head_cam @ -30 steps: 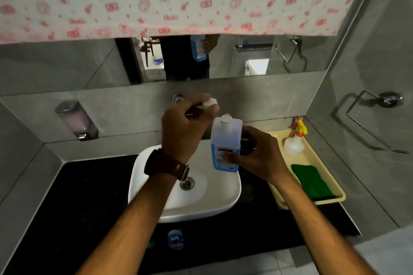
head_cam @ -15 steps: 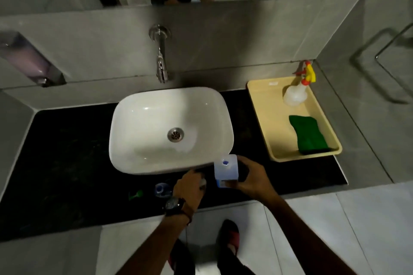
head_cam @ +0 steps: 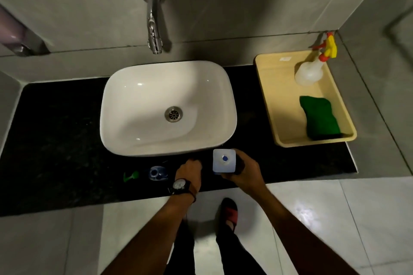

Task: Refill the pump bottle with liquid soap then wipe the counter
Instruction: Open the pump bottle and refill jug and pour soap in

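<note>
I look straight down at a black counter [head_cam: 55,140]. My right hand [head_cam: 247,171] grips a blue refill soap bottle [head_cam: 224,161] upright at the counter's front edge, its round mouth uncapped and facing up. My left hand [head_cam: 190,171], with a wristwatch, rests knuckles-up on the counter just left of that bottle. Its fingers curl down out of sight, and no cap shows. Further left stands a small clear bluish pump bottle [head_cam: 157,173] with its neck open, and a green pump head [head_cam: 130,176] lies beside it.
A white basin [head_cam: 138,96] sits mid-counter under a chrome tap [head_cam: 154,29]. At the right, a yellow tray [head_cam: 268,87] holds a green cloth [head_cam: 319,116] and a spray bottle [head_cam: 309,71]. A wall soap dispenser [head_cam: 15,33] is at far left.
My view tipped down from the mirror to the counter. Both hands dropped from above the basin to the counter's front edge, the refill bottle with them. The white cap in my left fingers is out of sight.
</note>
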A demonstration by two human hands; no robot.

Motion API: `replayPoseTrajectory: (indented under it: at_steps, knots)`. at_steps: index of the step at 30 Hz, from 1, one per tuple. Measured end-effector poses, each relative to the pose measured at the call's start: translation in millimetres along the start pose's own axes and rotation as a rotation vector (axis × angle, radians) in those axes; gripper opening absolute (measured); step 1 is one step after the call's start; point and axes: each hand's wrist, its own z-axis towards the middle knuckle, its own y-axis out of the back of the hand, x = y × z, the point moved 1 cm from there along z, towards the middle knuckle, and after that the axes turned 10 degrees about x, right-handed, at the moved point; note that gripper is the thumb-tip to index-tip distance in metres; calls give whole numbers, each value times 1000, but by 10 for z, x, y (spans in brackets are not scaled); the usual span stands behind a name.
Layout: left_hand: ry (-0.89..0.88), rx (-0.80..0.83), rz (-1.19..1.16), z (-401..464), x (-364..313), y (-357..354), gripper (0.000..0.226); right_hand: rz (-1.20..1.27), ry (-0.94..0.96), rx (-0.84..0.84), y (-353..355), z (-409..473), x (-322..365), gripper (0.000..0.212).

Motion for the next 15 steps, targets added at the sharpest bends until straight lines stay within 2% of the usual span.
replayPoseTrajectory:
  at_steps: [3,8,11,13,15]
  knots:
    - [-13,-41,-16,-52,-34,48,21,4,16,5,-5,21,31,76]
    - [-174,-327,-65,-483,2,257,24,-32,74,50,119,-19,10,99]
    - [-298,-550,-115,-786,266,342,26,-64,105,64,145,-16,-6,96]
    - [-279,-671,-135,-938,507,368,31,-89,111,62,131,2,-7,91]
    - [-202,-723,-185,-1023,722,375,43,-95,99,56,119,28,-28,85]
